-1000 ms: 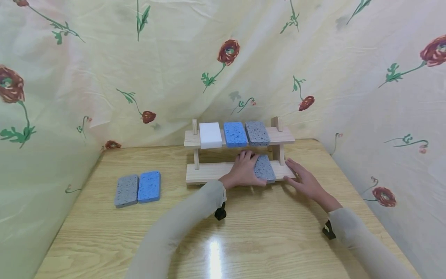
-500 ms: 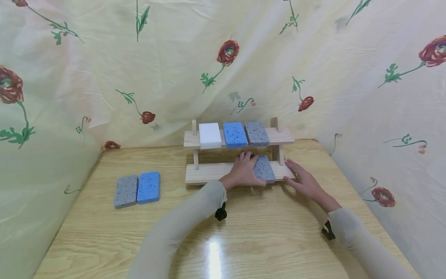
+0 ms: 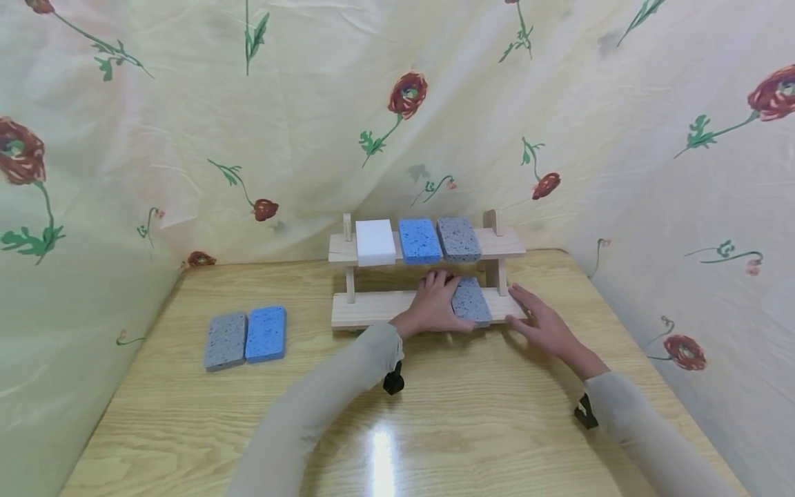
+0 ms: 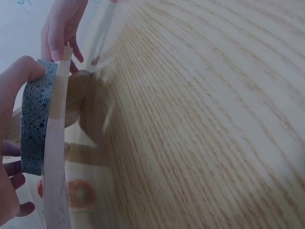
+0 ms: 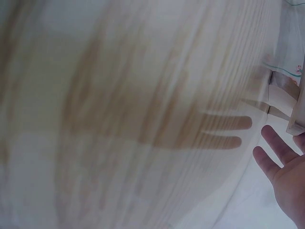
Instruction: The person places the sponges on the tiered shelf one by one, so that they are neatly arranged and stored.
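Note:
On the lower board of a two-tier wooden rack (image 3: 379, 307) lies a grey speckled sponge (image 3: 471, 304). My left hand (image 3: 435, 304) holds it from the left, thumb at its front edge and fingers reaching over toward its back. In the left wrist view the same sponge (image 4: 37, 119) lies flat along the board (image 4: 56, 157), with the left thumb over one end. My right hand (image 3: 546, 328) grips the right end of the lower board, thumb at the front corner and forefinger toward the back. The right wrist view shows its outer fingers (image 5: 276, 152) straight and spread.
Across the upper board sit a white sponge (image 3: 375, 241), a blue sponge (image 3: 419, 239) and a grey sponge (image 3: 458, 238). On the table (image 3: 472, 414) at left, another grey sponge (image 3: 226, 340) lies beside a blue one (image 3: 266, 333). Flowered cloth (image 3: 310, 124) hangs behind the rack.

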